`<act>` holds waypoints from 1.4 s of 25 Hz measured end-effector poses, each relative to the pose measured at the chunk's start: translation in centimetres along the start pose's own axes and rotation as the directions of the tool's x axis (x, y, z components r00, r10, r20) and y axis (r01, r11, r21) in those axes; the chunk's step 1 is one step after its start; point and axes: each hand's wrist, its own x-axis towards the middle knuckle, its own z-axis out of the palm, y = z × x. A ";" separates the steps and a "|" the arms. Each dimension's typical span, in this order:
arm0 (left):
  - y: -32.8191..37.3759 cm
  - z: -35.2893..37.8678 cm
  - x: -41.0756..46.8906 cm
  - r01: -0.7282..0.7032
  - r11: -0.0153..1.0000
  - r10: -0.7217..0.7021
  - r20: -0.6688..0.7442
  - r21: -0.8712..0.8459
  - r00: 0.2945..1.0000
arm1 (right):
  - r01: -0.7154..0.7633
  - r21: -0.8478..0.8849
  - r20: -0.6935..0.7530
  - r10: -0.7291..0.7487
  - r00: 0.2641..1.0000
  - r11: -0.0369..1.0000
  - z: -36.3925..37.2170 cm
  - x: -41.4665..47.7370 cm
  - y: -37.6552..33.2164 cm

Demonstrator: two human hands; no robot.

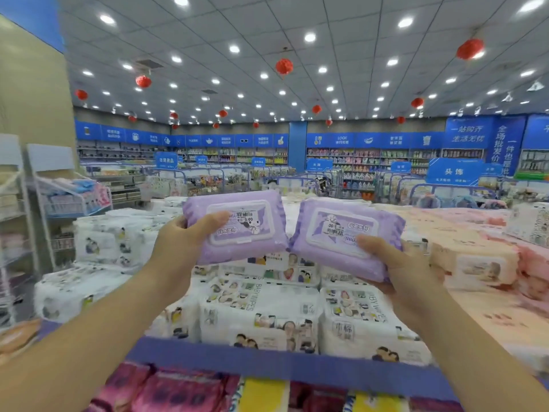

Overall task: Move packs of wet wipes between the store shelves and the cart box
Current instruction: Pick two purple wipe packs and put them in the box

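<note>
I hold two purple packs of wet wipes up side by side above the shelf top. My left hand (185, 242) grips the left purple pack (246, 233) by its left end, thumb on the front next to the white lid and price sticker. My right hand (395, 263) grips the right purple pack (332, 233) from below at its right end, thumb on the front. The two packs almost touch at their inner edges. No cart box is in view.
White baby wipes packs (261, 310) are stacked on the shelf top under my hands, peach packs (475, 263) and pink packs (531, 263) to the right. A blue shelf edge (267, 361) runs across the front, with pink and yellow packs below. A wire rack (71, 197) stands at left.
</note>
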 end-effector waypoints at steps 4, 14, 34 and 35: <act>2.5 -14.3 -6.7 0.014 0.996 0.003 -0.183 0.093 0.983 | -0.130 0.059 0.139 0.121 0.983 0.990 9.9 -5.7 4.9; 8.9 -44.7 -32.4 0.161 0.966 -0.004 -0.609 0.204 0.793 | -0.471 0.016 0.413 0.423 0.806 0.882 34.8 -25.9 16.5; -5.8 -73.6 -65.7 0.498 0.830 -0.292 -0.956 -0.250 0.007 | -0.663 -0.620 0.455 0.881 0.130 0.418 59.4 -56.8 47.4; -7.5 -74.9 -66.7 0.503 0.812 -0.324 -0.945 -0.297 -0.035 | -0.661 -0.646 0.422 0.900 0.108 0.382 59.9 -57.9 48.9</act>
